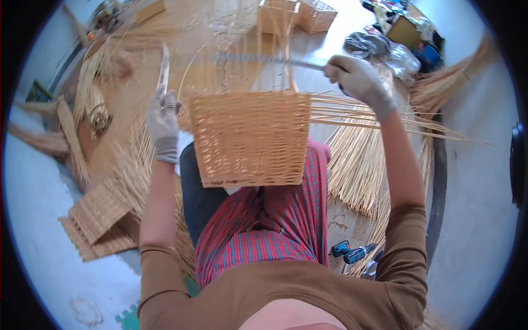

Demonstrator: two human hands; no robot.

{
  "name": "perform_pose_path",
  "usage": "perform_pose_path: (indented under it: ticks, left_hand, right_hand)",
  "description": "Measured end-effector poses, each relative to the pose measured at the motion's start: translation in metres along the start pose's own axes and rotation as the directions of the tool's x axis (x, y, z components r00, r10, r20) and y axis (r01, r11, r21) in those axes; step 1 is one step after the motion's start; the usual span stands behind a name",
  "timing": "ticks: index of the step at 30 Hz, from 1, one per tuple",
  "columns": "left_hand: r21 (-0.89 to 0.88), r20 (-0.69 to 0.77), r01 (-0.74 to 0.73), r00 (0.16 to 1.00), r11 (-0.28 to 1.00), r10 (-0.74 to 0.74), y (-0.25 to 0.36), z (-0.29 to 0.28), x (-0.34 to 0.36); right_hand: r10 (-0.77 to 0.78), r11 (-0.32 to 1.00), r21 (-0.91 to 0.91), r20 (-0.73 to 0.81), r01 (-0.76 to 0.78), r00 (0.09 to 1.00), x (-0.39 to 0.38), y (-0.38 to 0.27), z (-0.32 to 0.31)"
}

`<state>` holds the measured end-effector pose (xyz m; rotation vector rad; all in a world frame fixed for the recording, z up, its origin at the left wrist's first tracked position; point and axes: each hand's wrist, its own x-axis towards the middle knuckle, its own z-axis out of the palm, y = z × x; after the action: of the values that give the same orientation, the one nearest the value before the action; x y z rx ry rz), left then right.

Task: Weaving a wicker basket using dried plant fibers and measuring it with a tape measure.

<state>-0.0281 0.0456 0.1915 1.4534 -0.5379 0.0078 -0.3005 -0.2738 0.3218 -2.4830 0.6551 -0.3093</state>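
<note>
Woven basket [250,137] sits between the hands, apart from the fingers. Right hand [355,80] gloved, fingers closed on end of blurred grey strip [264,59] above it; left hand [163,115] gloved, fingers around pale upright piece [164,69].

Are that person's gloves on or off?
On. Pale gloves cover the left hand and the right hand, and a grey cuff circles the left wrist, with bare forearm below.
</note>
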Motion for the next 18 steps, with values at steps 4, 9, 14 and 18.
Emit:
perform_pose_path:
  ticks: [4,9,14,18]
  left_hand:
    - [-0.606,0.366,0.312,0.926,0.731,-0.091,-0.003,0.025,-0.106]
    - [-0.536,0.369,0.569,0.822,0.623,-0.433,-0.005,0.050,-0.200]
    - [-0.347,0.420,0.663,0.742,0.663,-0.523,-0.049,0.007,-0.232]
    - [-0.281,0.436,0.721,0.684,0.634,-0.584,-0.047,0.003,-0.239]
  right_hand:
    - [-0.162,0.846,0.532,0.320,-0.036,0.933,-0.053,-0.014,0.085]
    - [-0.009,0.642,0.620,0.595,-0.451,0.804,-0.130,-0.064,0.211]
    - [-0.406,0.890,-0.081,0.310,0.449,0.860,-0.065,-0.067,0.194]
    - [0.003,0.695,0.717,-0.075,0.052,0.997,0.018,-0.100,0.177]
